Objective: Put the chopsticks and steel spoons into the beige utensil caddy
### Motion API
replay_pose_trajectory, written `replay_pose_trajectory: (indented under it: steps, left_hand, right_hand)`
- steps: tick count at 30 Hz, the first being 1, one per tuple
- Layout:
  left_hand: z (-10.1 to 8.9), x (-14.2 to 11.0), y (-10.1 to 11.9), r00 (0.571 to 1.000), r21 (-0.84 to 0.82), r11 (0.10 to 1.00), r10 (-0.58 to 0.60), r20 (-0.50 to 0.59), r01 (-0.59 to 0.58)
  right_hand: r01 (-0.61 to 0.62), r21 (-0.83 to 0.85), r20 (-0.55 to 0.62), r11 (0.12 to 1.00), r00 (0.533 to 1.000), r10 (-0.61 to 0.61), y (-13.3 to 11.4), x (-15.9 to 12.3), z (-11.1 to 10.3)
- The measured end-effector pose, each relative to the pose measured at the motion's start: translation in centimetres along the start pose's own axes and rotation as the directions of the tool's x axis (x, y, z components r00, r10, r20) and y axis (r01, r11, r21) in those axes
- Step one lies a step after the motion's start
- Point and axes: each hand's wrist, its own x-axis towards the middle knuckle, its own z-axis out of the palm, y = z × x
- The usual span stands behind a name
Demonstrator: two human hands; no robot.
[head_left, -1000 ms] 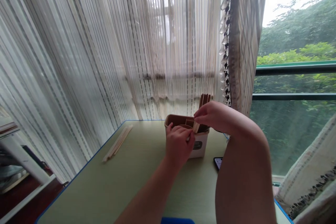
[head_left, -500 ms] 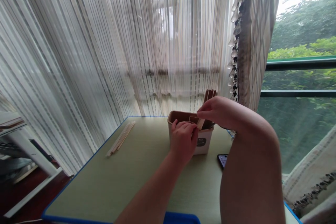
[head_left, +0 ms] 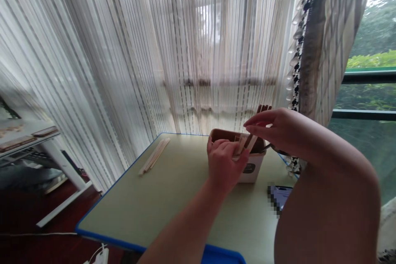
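A small white holder with a brown rim (head_left: 251, 170) stands at the far right of the green table (head_left: 173, 198). Dark chopsticks (head_left: 262, 109) stick up out of its far side. My left hand (head_left: 225, 164) is closed on the holder's near rim and pinches the lower ends of pale wooden chopsticks (head_left: 246, 143). My right hand (head_left: 274, 128) hovers over the holder, fingers pinched on the upper part of the same pale sticks. My right forearm fills the lower right.
A bundle of pale wooden chopsticks (head_left: 154, 156) lies near the table's left edge. A phone (head_left: 280, 196) lies flat right of the holder. Striped sheer curtains (head_left: 139, 57) hang close behind the table. A white shelf unit (head_left: 27, 140) stands left, a window railing on the right.
The view has swung left, so the holder and hands sit further right. My right hand's fingers have stretched out more over the pale sticks; the left hand stays on the rim.
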Motion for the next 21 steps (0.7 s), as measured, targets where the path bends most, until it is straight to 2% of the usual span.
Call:
replay_pose_trajectory:
  steps: [5, 8, 11, 16, 19, 21]
  left_hand:
    - [-0.3, -0.1, 0.0, 0.997, -0.01, 0.998, 0.061, 0.052, -0.061]
    - [-0.2, -0.4, 0.1, 0.988, -0.002, 0.993, 0.115, 0.1, -0.116]
    - [-0.1, -0.6, 0.1, 0.984, 0.011, 0.992, 0.122, 0.128, -0.124]
    - [-0.2, -0.7, 0.4, 0.99, 0.005, 0.995, 0.095, 0.108, -0.096]
    - [-0.6, -0.7, 0.7, 0.993, -0.002, 0.997, 0.081, 0.081, -0.081]
    - [-1.2, -0.6, 0.8, 0.995, -0.004, 0.997, 0.077, 0.06, -0.077]
  right_hand:
    - [0.082, 0.016, -0.079, 0.996, 0.994, -0.081, -1.5, -1.0, -0.1]
    - [0.123, 0.04, -0.078, 0.992, 0.99, -0.12, -2.1, -1.3, 0.0]
    - [0.13, 0.048, -0.065, 0.99, 0.99, -0.127, -2.2, -1.4, -0.1]
    - [0.089, 0.067, -0.064, 0.994, 0.994, -0.085, -1.6, -1.0, 0.0]
    - [0.147, 0.178, -0.042, 0.973, 0.989, -0.142, -1.4, -1.0, 0.0]
    - [0.203, 0.2, -0.118, 0.959, 0.976, -0.182, -1.6, -1.3, -0.3]
